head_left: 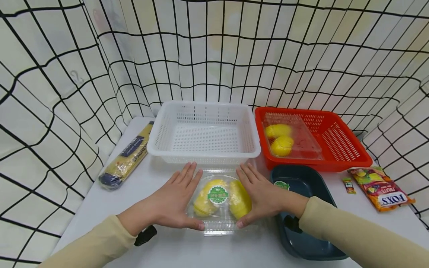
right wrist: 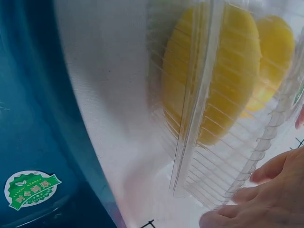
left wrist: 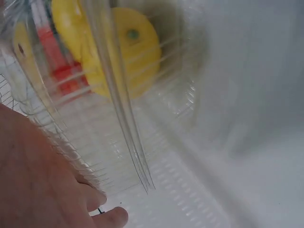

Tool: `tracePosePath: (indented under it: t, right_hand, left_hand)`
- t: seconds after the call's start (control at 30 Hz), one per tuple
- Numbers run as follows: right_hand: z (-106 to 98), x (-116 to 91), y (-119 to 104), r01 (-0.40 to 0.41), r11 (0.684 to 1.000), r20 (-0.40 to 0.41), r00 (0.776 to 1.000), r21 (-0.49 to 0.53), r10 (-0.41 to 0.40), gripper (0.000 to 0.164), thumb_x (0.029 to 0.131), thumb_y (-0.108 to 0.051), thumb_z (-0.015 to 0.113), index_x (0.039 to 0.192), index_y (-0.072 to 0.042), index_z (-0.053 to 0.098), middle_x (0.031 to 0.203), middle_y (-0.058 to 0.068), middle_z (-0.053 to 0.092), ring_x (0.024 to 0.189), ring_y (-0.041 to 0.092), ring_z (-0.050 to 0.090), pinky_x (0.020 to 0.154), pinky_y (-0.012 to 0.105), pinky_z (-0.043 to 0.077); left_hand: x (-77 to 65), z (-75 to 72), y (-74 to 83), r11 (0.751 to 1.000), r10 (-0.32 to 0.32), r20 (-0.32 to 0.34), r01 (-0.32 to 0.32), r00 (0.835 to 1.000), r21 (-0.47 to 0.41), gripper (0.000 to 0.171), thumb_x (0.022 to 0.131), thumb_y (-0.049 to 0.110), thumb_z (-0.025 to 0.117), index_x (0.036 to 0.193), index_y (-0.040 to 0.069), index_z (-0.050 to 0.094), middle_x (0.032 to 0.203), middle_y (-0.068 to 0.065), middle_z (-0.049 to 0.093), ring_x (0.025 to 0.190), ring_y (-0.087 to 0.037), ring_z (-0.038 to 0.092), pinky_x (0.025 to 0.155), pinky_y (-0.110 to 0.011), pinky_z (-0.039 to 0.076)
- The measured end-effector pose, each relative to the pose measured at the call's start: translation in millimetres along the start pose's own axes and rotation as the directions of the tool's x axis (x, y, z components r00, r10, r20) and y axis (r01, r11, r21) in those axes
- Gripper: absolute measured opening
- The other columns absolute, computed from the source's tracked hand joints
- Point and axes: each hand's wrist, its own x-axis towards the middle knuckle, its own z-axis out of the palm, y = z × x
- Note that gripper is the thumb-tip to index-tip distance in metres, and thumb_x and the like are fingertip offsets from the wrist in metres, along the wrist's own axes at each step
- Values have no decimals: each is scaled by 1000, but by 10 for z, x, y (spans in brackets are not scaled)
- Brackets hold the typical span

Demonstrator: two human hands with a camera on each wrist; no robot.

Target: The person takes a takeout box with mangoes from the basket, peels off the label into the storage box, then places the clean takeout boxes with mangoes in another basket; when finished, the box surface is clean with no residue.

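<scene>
Straight-fingered left hand [head_left: 174, 201] and right hand [head_left: 264, 197] touch a clear box [head_left: 219, 208] on white table [head_left: 201, 253], netting [head_left: 221, 62] behind

You can read "FOX'S" and "FRUITS" on the right bag [head_left: 382, 188], "SPAGHE…" on the left pack [head_left: 129, 156], "时令鲜果" on the basin [head_left: 310, 184] sticker [right wrist: 32, 190].

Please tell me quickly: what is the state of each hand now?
Left hand: open, fingers extended at the left side of the clear container.
Right hand: open, fingers extended at its right side.
</scene>
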Motion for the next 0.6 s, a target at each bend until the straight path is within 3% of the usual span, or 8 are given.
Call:
tracePosePath:
  t: [0.13, 0.33, 0.6]
  right_hand:
    - [-8, 0, -40, -19, 1000, 13, 1000, 11, 19, 134, 71, -69, 79, 163, 2, 12, 172, 21, 4, 159, 44, 1, 126, 62, 16]
    - [-11, -10, -39, -22, 999, 16, 1000, 34, 21, 134, 72, -69, 79, 163, 2, 10, 172, 22, 1, 159, 44, -2, 126, 62, 13]
    - [-24, 3, -39, -19, 998, 4, 1000, 57, 19, 128, 76, -67, 77, 163, 2, 13, 172, 22, 3, 159, 44, 0, 125, 65, 18]
  left_hand:
    - [24, 11, -16, 999, 3, -10, -2, 1000, 44, 135, 74, 80, 68, 161, -7, 13, 169, -31, 3, 159, -44, 3, 126, -61, 19]
    - [56, 28, -48, 999, 11, -12, -11, 1000, 32, 140, 69, 83, 70, 159, -9, 16, 169, -29, 4, 158, -45, 6, 126, -52, 26]
    - [60, -5, -54, 1000, 13, 14, -13, 1000, 21, 140, 69, 82, 72, 159, -11, 17, 169, -28, 4, 158, -45, 4, 127, -53, 23]
